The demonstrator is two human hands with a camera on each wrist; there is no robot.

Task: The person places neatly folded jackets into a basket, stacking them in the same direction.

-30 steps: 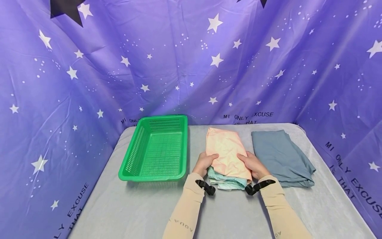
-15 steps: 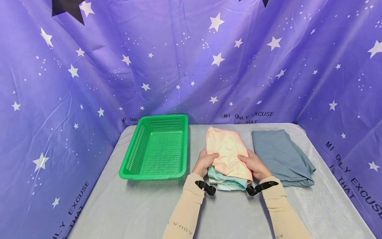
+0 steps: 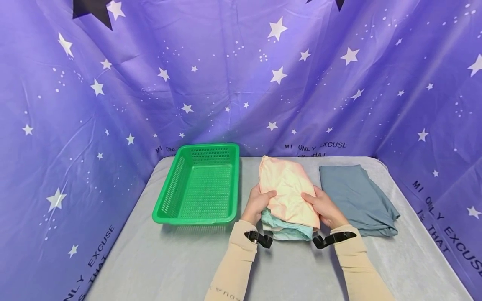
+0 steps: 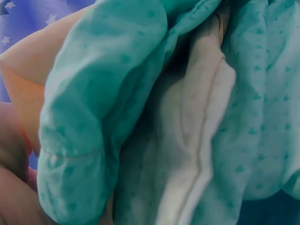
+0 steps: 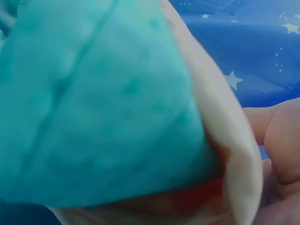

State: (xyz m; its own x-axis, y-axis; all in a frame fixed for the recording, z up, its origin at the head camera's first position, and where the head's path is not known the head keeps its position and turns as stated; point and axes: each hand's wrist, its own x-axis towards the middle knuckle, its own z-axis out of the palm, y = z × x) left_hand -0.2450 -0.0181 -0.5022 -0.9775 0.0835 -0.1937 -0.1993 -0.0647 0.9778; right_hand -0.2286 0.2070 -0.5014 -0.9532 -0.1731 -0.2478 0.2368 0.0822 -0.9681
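Note:
A folded bundle of cloth is held between both hands in the head view. Its upper layer is a peach-coloured cloth [image 3: 288, 190], and a teal cloth with small prints [image 3: 288, 230] shows beneath at the near end. My left hand [image 3: 259, 205] grips the bundle's left side, thumb on top and fingers hidden underneath. On the opposite side my right hand [image 3: 325, 207] holds it the same way. The left wrist view looks at loose folds of the teal cloth [image 4: 98, 98] with a cream layer [image 4: 197, 122] among them. In the right wrist view, a pale edge [image 5: 211, 98] borders the teal cloth [image 5: 108, 108].
A green perforated plastic basket [image 3: 234, 196] stands on the left of the grey-covered table [image 3: 180, 263], with nothing inside. Right of the bundle lies a folded blue-grey cloth [image 3: 355, 196]. A purple star-patterned curtain [image 3: 211, 62] surrounds the table at the back and sides.
The bundle's far end has risen slightly in the head view, and the right hand has shifted a little rightward with its side. Both hands keep their hold. The camera view has shifted slightly.

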